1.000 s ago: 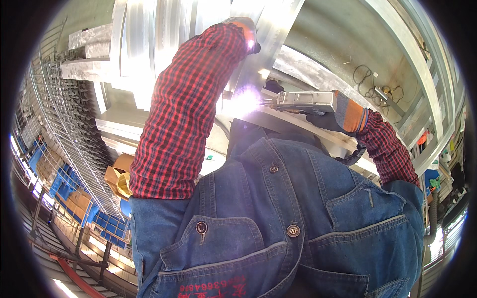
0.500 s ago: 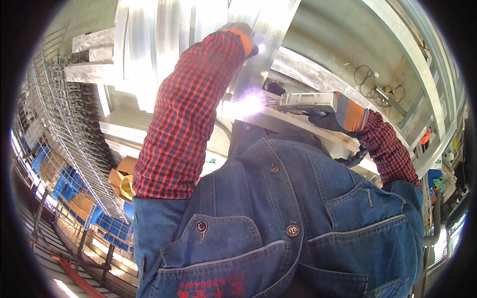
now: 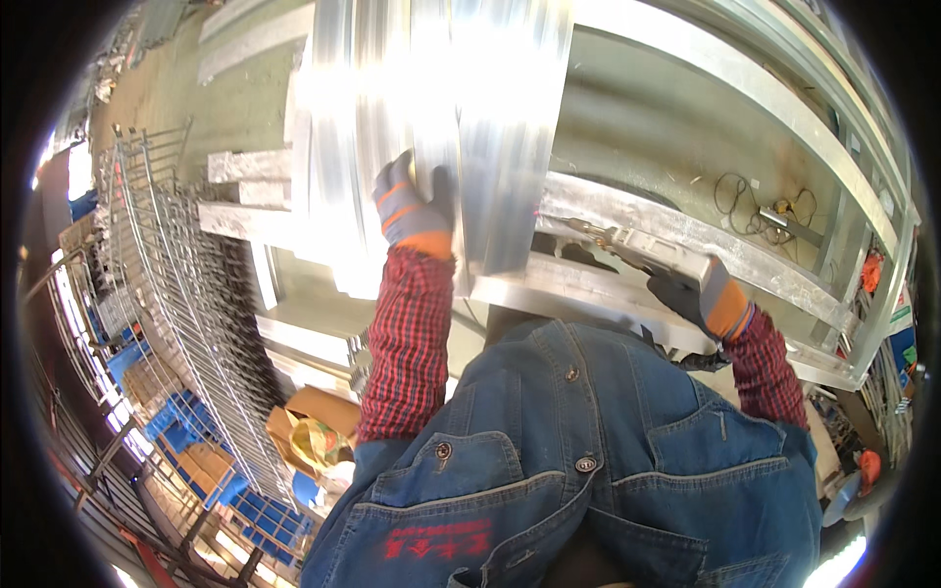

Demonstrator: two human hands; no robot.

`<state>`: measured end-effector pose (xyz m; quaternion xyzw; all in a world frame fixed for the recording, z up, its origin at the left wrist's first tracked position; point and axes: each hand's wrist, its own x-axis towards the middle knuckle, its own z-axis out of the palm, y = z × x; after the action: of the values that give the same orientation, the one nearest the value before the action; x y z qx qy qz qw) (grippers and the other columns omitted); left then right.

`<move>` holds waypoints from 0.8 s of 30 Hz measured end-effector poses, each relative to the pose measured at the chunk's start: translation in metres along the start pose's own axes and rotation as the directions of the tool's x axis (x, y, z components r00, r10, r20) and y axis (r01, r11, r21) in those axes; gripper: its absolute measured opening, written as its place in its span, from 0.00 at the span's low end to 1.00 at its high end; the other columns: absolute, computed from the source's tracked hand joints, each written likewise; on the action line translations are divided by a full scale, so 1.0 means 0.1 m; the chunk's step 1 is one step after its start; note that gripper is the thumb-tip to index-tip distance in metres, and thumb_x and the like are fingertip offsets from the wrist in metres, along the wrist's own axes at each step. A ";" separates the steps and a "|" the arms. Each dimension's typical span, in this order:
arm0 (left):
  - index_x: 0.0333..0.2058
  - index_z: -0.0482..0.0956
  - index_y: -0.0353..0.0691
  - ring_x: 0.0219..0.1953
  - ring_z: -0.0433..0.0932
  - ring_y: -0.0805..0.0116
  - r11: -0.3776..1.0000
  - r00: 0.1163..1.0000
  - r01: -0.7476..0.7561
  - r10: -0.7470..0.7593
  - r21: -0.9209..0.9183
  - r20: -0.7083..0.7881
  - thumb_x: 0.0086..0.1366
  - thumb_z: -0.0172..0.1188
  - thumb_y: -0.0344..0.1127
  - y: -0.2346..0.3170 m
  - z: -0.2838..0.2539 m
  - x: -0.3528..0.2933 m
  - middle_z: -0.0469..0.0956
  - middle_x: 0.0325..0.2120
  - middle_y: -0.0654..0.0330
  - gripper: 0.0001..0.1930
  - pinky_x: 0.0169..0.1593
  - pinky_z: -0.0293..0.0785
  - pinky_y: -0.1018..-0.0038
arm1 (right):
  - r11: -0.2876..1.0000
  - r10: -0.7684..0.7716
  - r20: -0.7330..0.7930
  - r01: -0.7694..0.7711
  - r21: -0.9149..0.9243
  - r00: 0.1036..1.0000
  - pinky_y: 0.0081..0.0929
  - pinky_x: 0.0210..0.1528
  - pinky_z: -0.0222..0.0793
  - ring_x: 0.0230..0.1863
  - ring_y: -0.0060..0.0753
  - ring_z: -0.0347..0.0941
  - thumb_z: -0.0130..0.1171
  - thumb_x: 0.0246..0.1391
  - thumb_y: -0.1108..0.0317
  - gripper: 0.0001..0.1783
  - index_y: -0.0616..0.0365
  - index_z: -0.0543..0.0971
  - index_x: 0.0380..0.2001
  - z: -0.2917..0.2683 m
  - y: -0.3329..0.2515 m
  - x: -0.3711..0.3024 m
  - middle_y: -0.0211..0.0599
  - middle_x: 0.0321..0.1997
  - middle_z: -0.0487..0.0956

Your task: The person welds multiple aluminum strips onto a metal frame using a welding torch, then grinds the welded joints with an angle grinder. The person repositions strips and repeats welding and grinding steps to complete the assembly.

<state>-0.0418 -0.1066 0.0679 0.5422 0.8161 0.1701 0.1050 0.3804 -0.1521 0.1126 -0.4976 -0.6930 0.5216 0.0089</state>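
The gloved left hand [image 3: 414, 204] presses flat on the stiff, slick, shiny corrugated metal sheet [image 3: 441, 108]; the right hand [image 3: 686, 294] grips a grey welding torch [image 3: 627, 245]. Sheet edges likely sharp.

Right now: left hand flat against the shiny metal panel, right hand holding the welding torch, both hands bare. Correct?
Not quite: neither hand is bare. The head view shows grey gloves with orange cuffs on both. The rest holds: the left hand rests flat against the shiny metal panel, and the right hand holds the welding torch at the steel frame.
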 end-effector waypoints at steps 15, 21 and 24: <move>0.72 0.75 0.41 0.65 0.80 0.46 0.879 0.897 0.343 -0.411 0.332 0.161 0.57 0.78 0.69 -0.79 -0.28 0.43 0.72 0.71 0.49 0.52 0.67 0.80 0.54 | 0.884 0.250 -0.369 -0.056 0.465 0.895 0.37 0.35 0.79 0.29 0.38 0.85 0.71 0.67 0.60 0.20 0.63 0.85 0.54 0.68 0.09 -0.53 0.43 0.32 0.89; 0.73 0.72 0.36 0.62 0.83 0.48 0.841 0.786 0.389 -0.516 0.377 0.341 0.53 0.81 0.69 -0.78 -0.21 0.61 0.75 0.69 0.46 0.58 0.62 0.85 0.58 | 0.921 0.233 -0.352 -0.090 0.379 0.906 0.41 0.39 0.81 0.35 0.49 0.88 0.70 0.67 0.58 0.22 0.59 0.85 0.57 0.70 0.18 -0.54 0.49 0.38 0.89; 0.70 0.73 0.30 0.56 0.86 0.50 0.886 0.812 0.349 -0.448 0.304 0.373 0.54 0.82 0.65 -0.85 -0.23 0.67 0.82 0.59 0.46 0.56 0.55 0.87 0.61 | 0.943 0.149 -0.458 0.014 0.333 0.876 0.42 0.40 0.82 0.37 0.50 0.88 0.70 0.66 0.57 0.23 0.58 0.85 0.58 0.74 0.22 -0.54 0.51 0.39 0.90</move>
<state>-0.1486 -0.0787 0.0566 0.3900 0.8815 -0.0725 0.2562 0.3831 -0.2433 0.0900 -0.6263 -0.5552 0.4903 0.2431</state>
